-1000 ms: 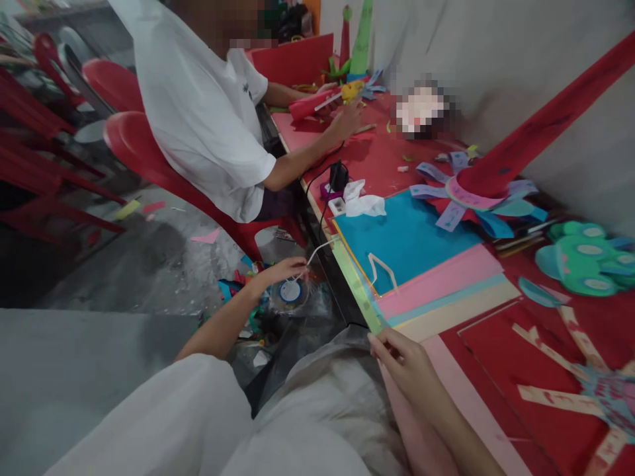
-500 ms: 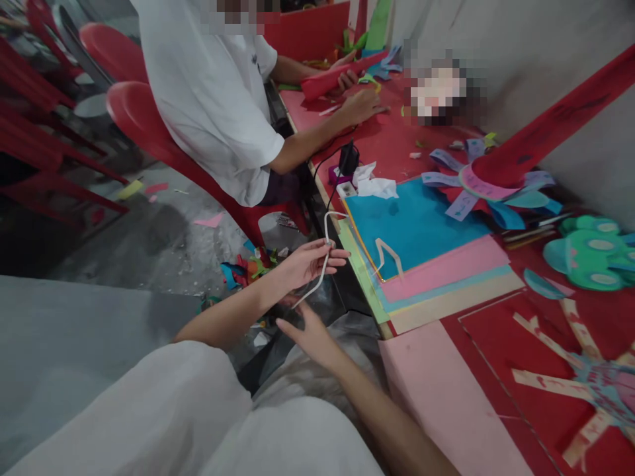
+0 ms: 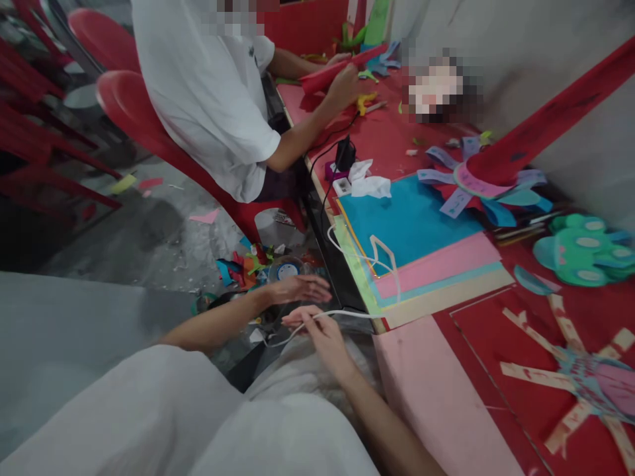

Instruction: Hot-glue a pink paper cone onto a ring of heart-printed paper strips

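Note:
A thin white cord [image 3: 357,315] runs from my lap onto the table's edge and over the stacked paper sheets [image 3: 444,301]. My right hand [image 3: 322,337] pinches it between thumb and fingers above my lap. A loose end of the cord hangs below that hand toward the left. Just beyond it, my left hand [image 3: 300,289] is stretched out with straight fingers and holds nothing. On the blue top sheet [image 3: 417,218] lies a bent pale strip [image 3: 383,250], partly crossed by the cord.
A black plug adapter [image 3: 346,153] and crumpled white tissue [image 3: 370,182] lie by the table's edge. Paper crafts [image 3: 578,251] sit on the right. A person in a white shirt [image 3: 203,99] on a red chair [image 3: 149,142] handles a red paper roll. Scraps [image 3: 245,268] litter the floor.
My left hand has let go of the cord and moved down toward me. My right hand now grips it, and the cord has swung down across the paper sheets.

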Demonstrator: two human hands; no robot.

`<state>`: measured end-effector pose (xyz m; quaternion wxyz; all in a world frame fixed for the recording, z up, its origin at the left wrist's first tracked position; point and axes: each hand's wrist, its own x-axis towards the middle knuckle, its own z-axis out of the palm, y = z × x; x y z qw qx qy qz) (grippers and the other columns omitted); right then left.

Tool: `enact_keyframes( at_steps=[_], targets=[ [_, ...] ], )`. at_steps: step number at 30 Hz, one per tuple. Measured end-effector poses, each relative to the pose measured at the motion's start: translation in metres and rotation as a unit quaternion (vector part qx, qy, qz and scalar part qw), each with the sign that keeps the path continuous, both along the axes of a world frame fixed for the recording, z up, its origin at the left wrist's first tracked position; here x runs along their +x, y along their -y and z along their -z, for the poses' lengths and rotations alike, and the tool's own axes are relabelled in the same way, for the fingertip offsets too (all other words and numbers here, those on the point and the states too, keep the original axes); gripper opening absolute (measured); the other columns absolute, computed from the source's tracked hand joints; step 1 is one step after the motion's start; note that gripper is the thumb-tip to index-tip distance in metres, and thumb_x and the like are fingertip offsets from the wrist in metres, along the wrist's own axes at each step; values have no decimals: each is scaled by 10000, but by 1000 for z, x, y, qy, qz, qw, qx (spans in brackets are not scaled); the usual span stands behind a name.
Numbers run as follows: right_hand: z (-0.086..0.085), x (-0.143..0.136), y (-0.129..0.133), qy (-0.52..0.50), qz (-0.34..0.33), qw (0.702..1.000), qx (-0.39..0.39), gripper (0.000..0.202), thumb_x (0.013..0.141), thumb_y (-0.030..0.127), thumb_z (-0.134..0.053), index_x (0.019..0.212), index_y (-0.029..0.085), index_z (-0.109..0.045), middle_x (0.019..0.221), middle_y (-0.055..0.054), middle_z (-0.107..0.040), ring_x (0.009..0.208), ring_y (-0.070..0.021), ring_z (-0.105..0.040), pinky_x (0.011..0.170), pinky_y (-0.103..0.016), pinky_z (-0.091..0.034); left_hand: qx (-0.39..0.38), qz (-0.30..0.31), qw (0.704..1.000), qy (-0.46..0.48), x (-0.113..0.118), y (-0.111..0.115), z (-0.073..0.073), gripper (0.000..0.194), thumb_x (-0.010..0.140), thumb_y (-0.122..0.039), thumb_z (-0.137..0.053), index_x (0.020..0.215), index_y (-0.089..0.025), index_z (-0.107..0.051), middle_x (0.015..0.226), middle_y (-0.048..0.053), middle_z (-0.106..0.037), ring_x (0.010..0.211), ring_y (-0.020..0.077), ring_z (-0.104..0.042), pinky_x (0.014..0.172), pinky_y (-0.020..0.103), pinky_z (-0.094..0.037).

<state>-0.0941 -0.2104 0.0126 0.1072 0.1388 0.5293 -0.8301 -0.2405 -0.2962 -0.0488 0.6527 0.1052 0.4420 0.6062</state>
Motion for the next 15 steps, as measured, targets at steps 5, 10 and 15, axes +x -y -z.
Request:
enact_keyframes(
  at_steps=[5,10,15],
  targets=[
    [-39,10,-40,-12,217,968,123,302,855,441,-451,891,165,-570,838,-45,-662,706,-118,-641,675,-271,-541,7,255,966,41,15,28,2,528,741,-597,-534,974,-142,-664,815,90,-683,843,225,-629,781,312,-451],
    [-61,6,-82,-53,428,880,197,253,864,422,-448,906,180,-511,766,-3,-636,647,-111,-634,616,-274,-539,46,394,918,-12,-17,34,-30,606,636,-531,-686,1117,-168,-620,814,63,-687,871,226,-640,776,285,-470],
    [-24,-5,-69,20,347,927,145,336,852,499,-406,912,176,-477,831,-44,-647,687,-126,-643,637,-273,-528,19,471,882,-15,-31,32,-89,311,768,-472,-571,722,-191,-695,447,56,-591,462,202,-610,491,282,-496]
  ],
)
